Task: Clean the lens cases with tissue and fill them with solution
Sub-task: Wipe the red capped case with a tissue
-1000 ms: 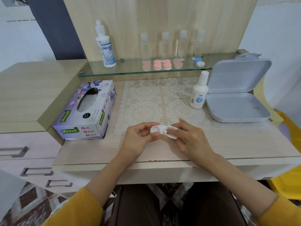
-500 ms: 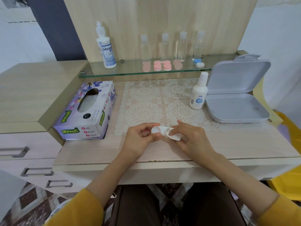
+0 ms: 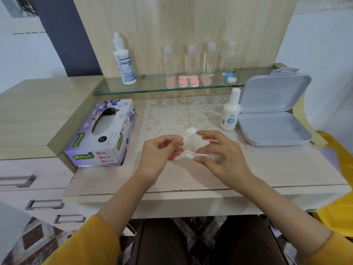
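Both hands are over the front of the lace mat [image 3: 172, 113]. My left hand [image 3: 159, 153] pinches a small white lens case [image 3: 190, 131], which is blurred and points up and to the right. A small red part [image 3: 171, 158] shows just under that hand's fingers. My right hand [image 3: 221, 154] pinches a crumpled white tissue [image 3: 191, 155] between thumb and fingers, with its index finger stretched out above. The tissue hangs below the case and reaches toward my left hand. A small white solution bottle [image 3: 230, 115] stands upright to the right of the mat.
A tissue box [image 3: 103, 134] lies at the left. An open grey box [image 3: 273, 129] sits at the right. The glass shelf [image 3: 152, 88] carries a tall solution bottle [image 3: 124, 62], several clear bottles [image 3: 191, 58], pink lens cases [image 3: 188, 81] and a blue-and-white case [image 3: 230, 78].
My hands were pressed together with the tissue against the case. They have drawn apart: the case now tilts upward in my left hand and the tissue has come off it.
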A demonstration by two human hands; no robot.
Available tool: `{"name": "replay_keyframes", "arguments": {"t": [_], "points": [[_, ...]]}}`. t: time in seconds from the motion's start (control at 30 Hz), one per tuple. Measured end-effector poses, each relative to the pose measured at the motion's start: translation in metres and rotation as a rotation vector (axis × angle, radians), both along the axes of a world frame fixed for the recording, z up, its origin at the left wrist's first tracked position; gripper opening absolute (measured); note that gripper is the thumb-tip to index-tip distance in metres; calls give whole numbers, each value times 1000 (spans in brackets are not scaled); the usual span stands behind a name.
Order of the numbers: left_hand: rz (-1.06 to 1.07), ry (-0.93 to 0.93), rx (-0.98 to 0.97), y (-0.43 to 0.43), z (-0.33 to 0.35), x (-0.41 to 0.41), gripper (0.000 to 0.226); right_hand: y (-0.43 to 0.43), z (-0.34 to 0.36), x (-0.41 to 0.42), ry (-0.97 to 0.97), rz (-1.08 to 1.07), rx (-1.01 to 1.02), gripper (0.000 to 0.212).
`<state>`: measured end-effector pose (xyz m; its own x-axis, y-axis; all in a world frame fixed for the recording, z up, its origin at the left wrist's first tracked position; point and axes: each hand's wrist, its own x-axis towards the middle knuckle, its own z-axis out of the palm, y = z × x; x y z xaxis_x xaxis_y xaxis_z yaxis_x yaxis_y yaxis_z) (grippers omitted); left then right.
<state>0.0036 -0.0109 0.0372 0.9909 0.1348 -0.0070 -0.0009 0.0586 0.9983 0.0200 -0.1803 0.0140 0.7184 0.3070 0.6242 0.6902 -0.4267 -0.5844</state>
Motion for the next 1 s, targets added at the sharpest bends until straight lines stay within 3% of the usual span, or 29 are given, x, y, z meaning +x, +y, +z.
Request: {"name": "replay_keyframes", "arguments": {"t": [0.3, 0.67, 0.87, 1.0], "points": [[-51, 10, 7, -1, 2, -3, 29, 0, 3, 8, 92, 73, 91, 24], [-97, 59, -231, -10, -8, -11, 53, 7, 5, 7, 197, 16, 234, 26], [71, -20, -185, -13, -12, -11, 36, 6, 3, 2, 304, 24, 301, 25], [75, -67, -125, -5, -8, -9, 15, 1, 9, 4, 363, 10, 376, 21]]}}
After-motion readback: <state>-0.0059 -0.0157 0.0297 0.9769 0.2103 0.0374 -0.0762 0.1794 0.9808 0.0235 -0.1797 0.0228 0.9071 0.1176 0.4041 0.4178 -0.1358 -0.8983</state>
